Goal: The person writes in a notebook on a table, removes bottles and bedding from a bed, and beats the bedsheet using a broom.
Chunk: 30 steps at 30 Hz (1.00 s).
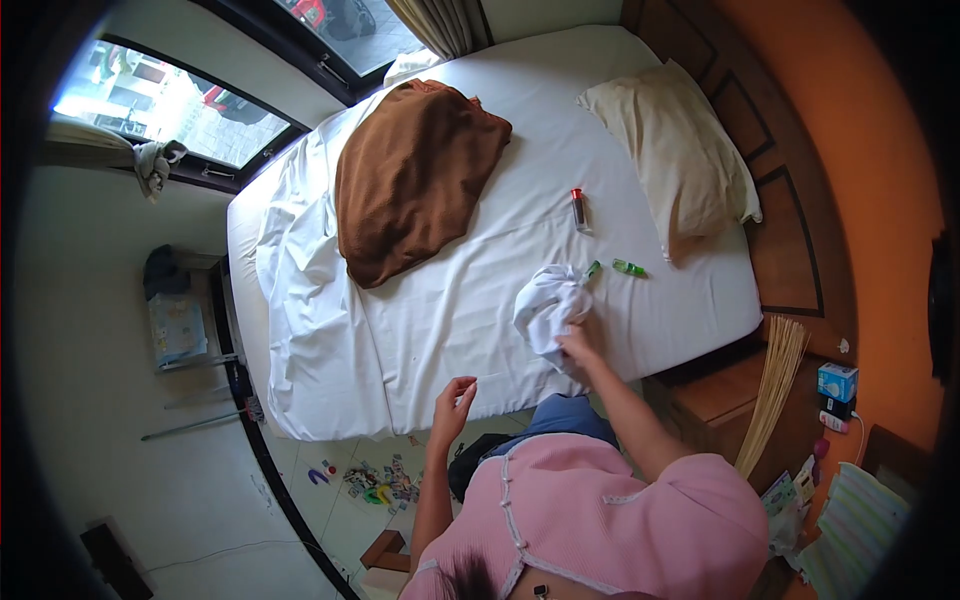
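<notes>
A bunched white cloth (548,305) lies at the near side of the bed, and my right hand (577,345) grips its lower right edge. Off to the left, my left hand (456,402) is raised near the bed's front edge, fingers loosely bent and apart, holding nothing. Just beyond the cloth are two small green bottles, one (592,270) touching or close to it and the other (630,268) to its right. Farther up lies a dark bottle with a red cap (579,211).
A brown blanket (420,180) covers the bed's left part, with rumpled sheet beside it. One pillow (675,155) rests by the wooden headboard (790,240). A straw broom (775,390) stands at the right. Small scattered items (385,482) lie on the floor.
</notes>
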Tool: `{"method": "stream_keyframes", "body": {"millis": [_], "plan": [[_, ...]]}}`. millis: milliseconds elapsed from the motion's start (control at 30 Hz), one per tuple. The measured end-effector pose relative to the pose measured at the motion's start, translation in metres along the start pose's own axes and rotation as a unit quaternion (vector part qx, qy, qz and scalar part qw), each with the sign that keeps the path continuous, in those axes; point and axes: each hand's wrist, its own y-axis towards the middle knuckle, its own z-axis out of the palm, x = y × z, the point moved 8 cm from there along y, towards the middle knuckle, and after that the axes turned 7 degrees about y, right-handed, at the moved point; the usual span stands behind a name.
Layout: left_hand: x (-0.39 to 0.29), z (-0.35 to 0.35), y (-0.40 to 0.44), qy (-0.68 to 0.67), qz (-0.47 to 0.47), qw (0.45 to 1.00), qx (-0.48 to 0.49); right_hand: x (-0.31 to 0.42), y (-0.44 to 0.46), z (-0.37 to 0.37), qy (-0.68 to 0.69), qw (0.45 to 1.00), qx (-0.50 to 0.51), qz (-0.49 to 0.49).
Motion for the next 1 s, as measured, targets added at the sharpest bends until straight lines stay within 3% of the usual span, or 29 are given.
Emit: {"method": "stream_keyframes", "body": {"millis": [33, 67, 167, 200, 267, 333, 367, 433, 467, 500, 533, 600, 700, 800, 1000], "plan": [[0.006, 0.014, 0.01, -0.036, -0.019, 0.998, 0.055, 0.007, -0.016, 0.028, -0.007, 0.995, 0.084, 0.045], [0.0, 0.019, 0.016, -0.037, -0.018, 0.998, 0.057, 0.025, -0.032, 0.051, -0.027, 0.989, 0.139, -0.039], [0.002, 0.048, 0.017, -0.14, -0.248, 0.953, 0.102, 0.075, -0.111, 0.108, -0.018, 0.928, 0.362, -0.089], [0.007, 0.051, 0.022, -0.14, -0.249, 0.953, 0.103, 0.089, -0.136, 0.119, -0.043, 0.895, 0.433, -0.093], [0.018, 0.064, 0.042, -0.165, -0.142, 0.97, 0.104, 0.096, -0.154, 0.121, -0.105, 0.851, 0.507, -0.09], [0.033, 0.063, 0.047, -0.21, -0.13, 0.967, 0.059, 0.103, -0.142, 0.095, -0.029, 0.856, 0.514, 0.054], [0.036, 0.054, 0.046, -0.201, -0.133, 0.97, 0.031, 0.095, -0.113, 0.077, 0.025, 0.875, 0.473, 0.1], [0.039, 0.033, 0.042, -0.188, -0.138, 0.972, -0.031, 0.064, -0.019, 0.015, 0.009, 0.964, 0.261, 0.044], [0.046, 0.026, 0.038, -0.187, -0.137, 0.972, -0.033, 0.053, 0.024, -0.026, -0.039, 0.991, 0.122, -0.043], [0.061, 0.017, 0.034, -0.174, -0.155, 0.971, -0.052, 0.056, 0.055, -0.062, -0.143, 0.979, 0.008, -0.146], [0.066, 0.009, 0.03, -0.16, -0.174, 0.969, -0.071, 0.07, 0.068, -0.088, -0.16, 0.969, -0.05, -0.181], [0.063, -0.001, 0.02, -0.192, -0.181, 0.96, -0.096, 0.088, 0.083, -0.126, -0.252, 0.951, -0.136, -0.116], [0.067, -0.013, 0.01, -0.234, -0.191, 0.945, -0.126, 0.108, 0.099, -0.137, -0.266, 0.957, -0.091, -0.077], [0.077, -0.016, 0.006, -0.259, -0.198, 0.934, -0.149, 0.115, 0.104, -0.122, -0.318, 0.939, -0.066, -0.11], [0.073, -0.026, -0.002, -0.284, -0.183, 0.926, -0.166, 0.077, 0.123, -0.082, -0.392, 0.916, -0.02, -0.083]]}}
